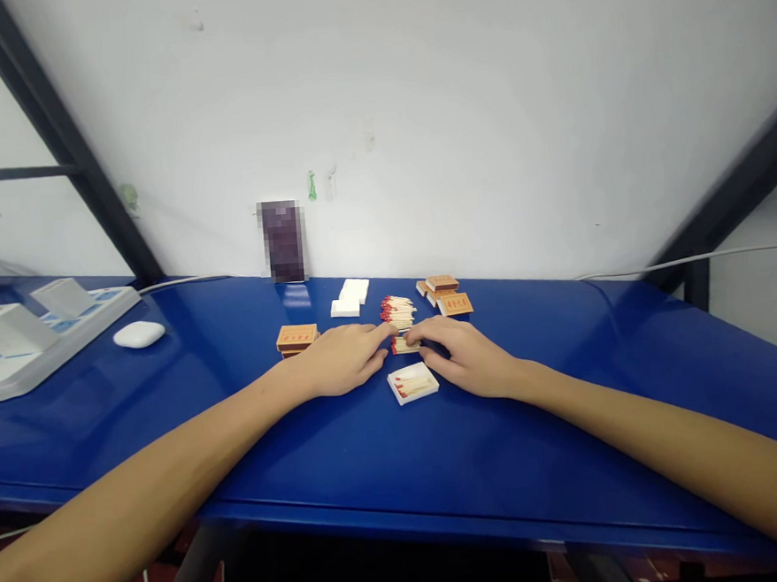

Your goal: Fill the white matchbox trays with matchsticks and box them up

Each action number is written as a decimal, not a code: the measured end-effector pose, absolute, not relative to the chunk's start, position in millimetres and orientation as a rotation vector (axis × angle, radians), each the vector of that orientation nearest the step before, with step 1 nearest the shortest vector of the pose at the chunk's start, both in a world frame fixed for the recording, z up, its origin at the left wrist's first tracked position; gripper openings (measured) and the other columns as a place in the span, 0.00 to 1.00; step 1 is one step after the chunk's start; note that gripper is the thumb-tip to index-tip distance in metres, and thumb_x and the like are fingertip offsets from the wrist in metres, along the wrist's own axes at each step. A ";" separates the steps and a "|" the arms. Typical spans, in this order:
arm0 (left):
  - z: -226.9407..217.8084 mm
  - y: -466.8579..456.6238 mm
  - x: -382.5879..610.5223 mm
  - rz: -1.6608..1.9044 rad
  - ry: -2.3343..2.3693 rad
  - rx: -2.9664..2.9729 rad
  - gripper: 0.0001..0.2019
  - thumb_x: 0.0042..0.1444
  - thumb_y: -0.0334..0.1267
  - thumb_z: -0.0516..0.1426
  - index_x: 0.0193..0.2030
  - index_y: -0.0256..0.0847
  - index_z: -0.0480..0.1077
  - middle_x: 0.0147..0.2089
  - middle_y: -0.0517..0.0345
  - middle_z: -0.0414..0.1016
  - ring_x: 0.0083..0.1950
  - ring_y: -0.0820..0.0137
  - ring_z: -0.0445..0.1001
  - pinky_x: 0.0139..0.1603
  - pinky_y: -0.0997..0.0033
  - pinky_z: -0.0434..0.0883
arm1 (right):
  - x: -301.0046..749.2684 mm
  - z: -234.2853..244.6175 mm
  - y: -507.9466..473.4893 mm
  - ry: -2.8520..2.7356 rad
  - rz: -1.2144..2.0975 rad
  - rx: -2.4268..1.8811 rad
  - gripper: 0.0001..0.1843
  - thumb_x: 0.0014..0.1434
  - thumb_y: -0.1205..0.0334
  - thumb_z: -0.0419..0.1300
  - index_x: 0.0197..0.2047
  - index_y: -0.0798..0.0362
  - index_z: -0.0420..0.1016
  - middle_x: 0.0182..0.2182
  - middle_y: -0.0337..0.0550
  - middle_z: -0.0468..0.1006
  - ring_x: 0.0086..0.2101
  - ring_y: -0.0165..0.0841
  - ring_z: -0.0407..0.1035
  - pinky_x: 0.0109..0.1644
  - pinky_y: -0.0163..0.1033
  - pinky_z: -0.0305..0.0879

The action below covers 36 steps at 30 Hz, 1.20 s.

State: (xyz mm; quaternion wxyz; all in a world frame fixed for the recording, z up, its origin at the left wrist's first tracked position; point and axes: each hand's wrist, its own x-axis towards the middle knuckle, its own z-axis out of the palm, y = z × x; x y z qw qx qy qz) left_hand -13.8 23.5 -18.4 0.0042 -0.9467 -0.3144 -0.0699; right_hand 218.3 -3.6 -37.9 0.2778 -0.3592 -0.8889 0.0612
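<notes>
A small bunch of red-headed matches (402,346) lies on the blue table between my hands. My left hand (346,356) rests palm down, its index fingertip near the bunch's upper left and its thumb apart from the fingers. From the right, my right hand (465,352) has its index finger on the bunch and its thumb by the stick ends, closed around them. Just beyond my fingertips is a larger pile of loose matches (398,312). Nearer to me sits a white matchbox tray (415,398) with several matches inside.
Orange matchboxes (297,336) are stacked beside my left hand. More matchboxes (456,303) lie behind my right hand. White empty trays (345,308) stand at the back. Farther left are a white earphone case (139,334) and a power strip (107,312) with plugs. A pixelated dark rectangle (284,241) leans against the wall.
</notes>
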 end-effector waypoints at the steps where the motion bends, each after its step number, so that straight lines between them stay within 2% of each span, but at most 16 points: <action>1: -18.4 23.5 -13.9 -0.227 -0.982 -2.966 0.16 0.67 0.38 0.45 0.59 0.41 0.60 0.45 0.51 0.74 0.45 0.60 0.75 0.42 0.63 0.70 | 218.3 -37.9 -3.7 -2.383 0.160 -0.972 0.11 0.63 0.70 0.52 0.45 0.52 0.73 0.41 0.45 0.78 0.41 0.37 0.70 0.46 0.44 0.67; 21: -15.3 20.9 -13.4 -0.183 -1.019 -2.965 0.15 0.67 0.37 0.45 0.58 0.41 0.61 0.46 0.49 0.75 0.47 0.58 0.75 0.43 0.61 0.70 | 217.9 -37.5 -4.1 -2.384 0.138 -1.026 0.11 0.62 0.69 0.52 0.45 0.52 0.73 0.39 0.45 0.78 0.39 0.37 0.70 0.43 0.42 0.65; 36: -18.2 24.1 -13.7 -0.218 -0.988 -2.973 0.16 0.67 0.37 0.46 0.59 0.42 0.62 0.48 0.49 0.75 0.48 0.60 0.75 0.44 0.63 0.70 | 218.4 -38.8 -2.6 -2.392 0.114 -1.016 0.14 0.60 0.71 0.54 0.46 0.51 0.73 0.41 0.45 0.79 0.41 0.38 0.72 0.45 0.43 0.67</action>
